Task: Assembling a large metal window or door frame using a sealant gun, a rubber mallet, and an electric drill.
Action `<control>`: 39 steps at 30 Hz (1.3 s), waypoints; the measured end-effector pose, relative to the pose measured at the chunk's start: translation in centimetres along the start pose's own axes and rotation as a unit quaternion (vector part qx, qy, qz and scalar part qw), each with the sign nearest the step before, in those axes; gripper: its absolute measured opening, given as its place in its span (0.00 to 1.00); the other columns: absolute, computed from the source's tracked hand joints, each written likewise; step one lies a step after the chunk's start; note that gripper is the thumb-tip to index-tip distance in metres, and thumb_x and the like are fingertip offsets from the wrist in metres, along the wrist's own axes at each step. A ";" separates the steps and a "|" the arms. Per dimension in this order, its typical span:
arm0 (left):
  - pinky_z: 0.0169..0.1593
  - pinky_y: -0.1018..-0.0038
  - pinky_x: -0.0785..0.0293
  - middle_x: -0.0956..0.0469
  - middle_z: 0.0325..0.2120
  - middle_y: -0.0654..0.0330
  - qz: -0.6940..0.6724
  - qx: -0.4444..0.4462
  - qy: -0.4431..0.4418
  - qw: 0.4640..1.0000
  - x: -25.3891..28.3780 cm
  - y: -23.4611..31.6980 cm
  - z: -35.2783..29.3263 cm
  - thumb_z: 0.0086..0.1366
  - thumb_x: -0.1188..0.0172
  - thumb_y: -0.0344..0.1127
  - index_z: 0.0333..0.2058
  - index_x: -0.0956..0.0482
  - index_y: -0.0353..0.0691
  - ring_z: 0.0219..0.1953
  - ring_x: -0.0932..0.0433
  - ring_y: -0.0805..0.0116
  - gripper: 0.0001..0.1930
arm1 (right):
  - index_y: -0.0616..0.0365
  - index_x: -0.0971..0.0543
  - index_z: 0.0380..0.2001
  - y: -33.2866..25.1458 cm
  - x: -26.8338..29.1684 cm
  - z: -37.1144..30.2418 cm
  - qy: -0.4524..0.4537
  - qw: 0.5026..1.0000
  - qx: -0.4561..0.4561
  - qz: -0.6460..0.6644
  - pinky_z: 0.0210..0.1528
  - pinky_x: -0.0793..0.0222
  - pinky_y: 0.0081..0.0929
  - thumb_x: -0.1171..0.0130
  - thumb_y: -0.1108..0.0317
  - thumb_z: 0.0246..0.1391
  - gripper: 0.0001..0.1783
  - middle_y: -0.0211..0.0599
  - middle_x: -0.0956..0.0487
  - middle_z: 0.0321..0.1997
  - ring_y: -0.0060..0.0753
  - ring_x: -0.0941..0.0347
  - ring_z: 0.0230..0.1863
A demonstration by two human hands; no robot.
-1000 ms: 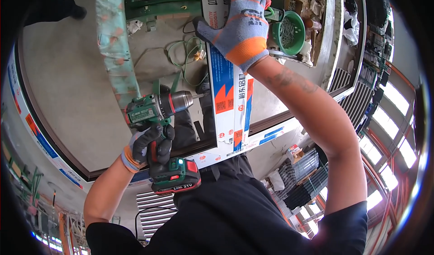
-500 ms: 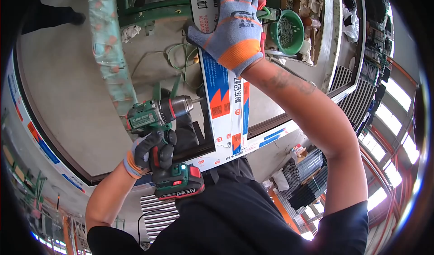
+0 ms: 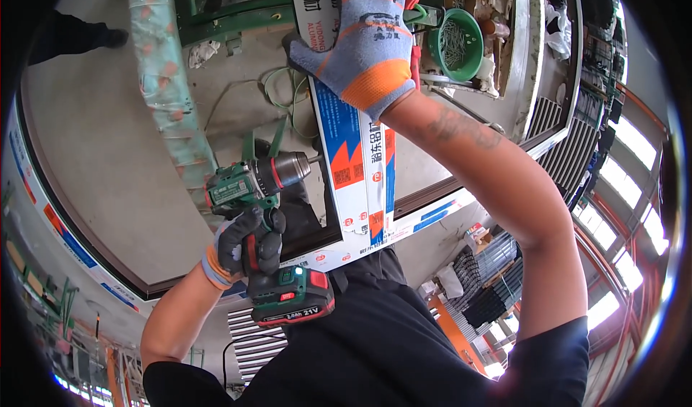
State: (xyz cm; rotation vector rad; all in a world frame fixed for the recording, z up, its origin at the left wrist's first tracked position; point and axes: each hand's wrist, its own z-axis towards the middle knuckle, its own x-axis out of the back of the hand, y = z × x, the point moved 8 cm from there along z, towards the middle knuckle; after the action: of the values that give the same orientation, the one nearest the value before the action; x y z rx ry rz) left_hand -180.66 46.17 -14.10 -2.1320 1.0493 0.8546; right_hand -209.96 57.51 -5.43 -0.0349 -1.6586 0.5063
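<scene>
My left hand (image 3: 249, 242), in a grey glove with dark fingers, is closed around the handle of a green and black cordless drill (image 3: 241, 181). The drill lies sideways, its chuck and bit toward the left edge of a film-wrapped aluminium profile (image 3: 348, 169); whether the bit touches it I cannot tell. On the upper part of that profile rests my right hand (image 3: 366, 43), in a grey glove with an orange cuff, thumb spread and fingers stretched forward. Its fingertips reach the top edge of the picture. The profile's near end meets a large brown frame (image 3: 288, 248) with film on its outer side.
A green bowl of screws (image 3: 455, 45) stands among clutter at the upper right. Left of the profile runs a bench rail wrapped in green film (image 3: 162, 82), with a green cable (image 3: 285, 90) on the floor beyond. Stacked dark profiles (image 3: 490, 292) lie at the lower right.
The view has shifted slightly. The drill sits a little nearer the profile, and its bit now reaches the profile's left edge. My right hand stays on the profile.
</scene>
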 end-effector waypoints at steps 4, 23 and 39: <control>0.24 0.72 0.31 0.28 0.19 0.59 -0.071 0.018 -0.055 0.996 -0.8 -0.1 0.2 0.67 0.47 0.52 0.43 0.29 0.35 0.19 0.28 0.67 0.22 | 0.63 0.44 0.65 0.1 -0.2 -0.1 -0.001 1.000 0.003 -0.003 0.65 0.48 0.46 0.31 0.50 0.36 0.55 0.63 0.48 0.66 0.63 0.51 0.66; 0.23 0.76 0.35 0.28 0.19 0.60 0.028 -0.031 -0.033 0.999 0.2 0.7 0.9 0.64 0.46 0.57 0.48 0.30 0.31 0.18 0.31 0.72 0.30 | 0.63 0.43 0.64 0.0 1.4 -0.3 -0.006 1.000 -0.006 0.009 0.66 0.47 0.48 0.31 0.49 0.37 0.54 0.65 0.47 0.66 0.68 0.48 0.63; 0.18 0.74 0.43 0.36 0.12 0.65 0.102 -0.029 0.013 0.994 -1.4 1.4 0.8 0.61 0.45 0.59 0.39 0.28 0.37 0.12 0.38 0.71 0.27 | 0.68 0.42 0.63 2.0 1.1 -0.4 -0.110 0.993 0.043 0.027 0.66 0.51 0.51 0.39 0.47 0.46 0.48 0.69 0.42 0.63 0.65 0.49 0.66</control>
State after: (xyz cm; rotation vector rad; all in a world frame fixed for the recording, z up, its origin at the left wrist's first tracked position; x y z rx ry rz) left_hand -182.67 46.66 -13.85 -2.1139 1.2865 0.9662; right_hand -210.32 59.73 -5.05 0.0402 -1.8535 0.6412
